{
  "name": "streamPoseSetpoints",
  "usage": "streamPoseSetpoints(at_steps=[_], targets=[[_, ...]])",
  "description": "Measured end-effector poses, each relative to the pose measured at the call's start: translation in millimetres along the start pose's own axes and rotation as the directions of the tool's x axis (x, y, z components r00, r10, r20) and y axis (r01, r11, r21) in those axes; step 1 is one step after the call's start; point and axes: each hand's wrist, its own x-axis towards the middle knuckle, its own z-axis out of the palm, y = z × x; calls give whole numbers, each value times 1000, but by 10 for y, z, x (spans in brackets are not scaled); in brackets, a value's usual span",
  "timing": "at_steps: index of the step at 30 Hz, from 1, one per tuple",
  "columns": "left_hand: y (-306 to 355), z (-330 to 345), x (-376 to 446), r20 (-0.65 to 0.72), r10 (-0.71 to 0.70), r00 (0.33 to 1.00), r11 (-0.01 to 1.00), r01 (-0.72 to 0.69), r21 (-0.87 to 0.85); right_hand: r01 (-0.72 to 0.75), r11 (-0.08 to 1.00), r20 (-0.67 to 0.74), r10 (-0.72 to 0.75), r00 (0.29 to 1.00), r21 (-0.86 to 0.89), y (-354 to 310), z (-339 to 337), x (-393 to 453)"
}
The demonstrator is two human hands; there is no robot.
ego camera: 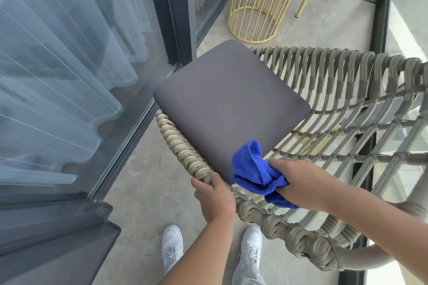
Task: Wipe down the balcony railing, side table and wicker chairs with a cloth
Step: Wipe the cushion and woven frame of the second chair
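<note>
Head view: left hand [214,194] grips wicker chair [312,245] rim, right hand [301,183] clutches bunched blue cloth [252,169]; best to wipe along the weave, bracing firmly.

bright soft daylight, sharp focus, wide-angle bending at the edges.

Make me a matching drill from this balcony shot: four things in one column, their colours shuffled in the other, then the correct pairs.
Column one:
1. cloth
2. seat cushion
3. side table frame
4. shoes

Column two:
A. white
B. dark grey
C. bright blue
D. gold

Pairs: 1-C, 2-B, 3-D, 4-A. The right hand grips the cloth; the left hand holds the wicker chair by its woven rim.
</note>
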Motion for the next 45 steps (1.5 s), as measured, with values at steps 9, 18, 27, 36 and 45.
streamPoseSetpoints(at_steps=[9,18,27,36,45], targets=[[-59,-32,49,21,-28,999,1000,28,-10,-98,991,-322,123,939,93,146,-195,-537],[-27,-24,67,5,-20,1000,999,20,-29,-111,968,-657,236,715,227,476,278,-1150],[-30,12,66,20,-15,1000,994,17,-104,72,954,-831,215,512,292,540,406,-1067],[3,4,9,33,-7,999,980,14,-197,24,966,-838,210,504,256,613,376,-984],[-43,-109,98,150,-50,987,992,67,-111,-11,966,-829,227,512,257,621,391,-975]])
